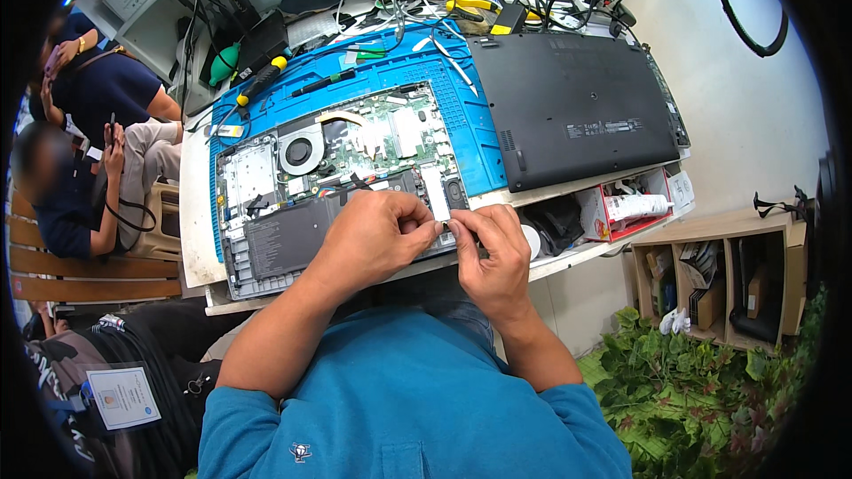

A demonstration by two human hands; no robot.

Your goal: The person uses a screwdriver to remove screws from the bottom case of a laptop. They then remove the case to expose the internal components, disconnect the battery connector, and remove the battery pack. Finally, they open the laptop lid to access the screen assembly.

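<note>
An opened laptop base (253, 168) lies on the blue work mat (484, 137), its inner parts facing up. Inside it I see a round fan (302, 152), a green circuit board (377, 137) and a black battery (284, 238). A white-labelled strip (435, 193) sits near the laptop's right side. Over the front edge, at the near end of that strip, my left hand (377, 235) and my right hand (493, 257) meet with thumbs and forefingers pinched. Whatever is between the fingertips is too small and covered to name.
A black laptop bottom cover (572, 111) rests at the right. Behind are a yellow-black screwdriver (262, 80), a green blower bulb (224, 64), yellow-handled pliers (475, 5) and tangled cables. A red-white box (626, 204) stands under the table's right edge. Seated people are at the left.
</note>
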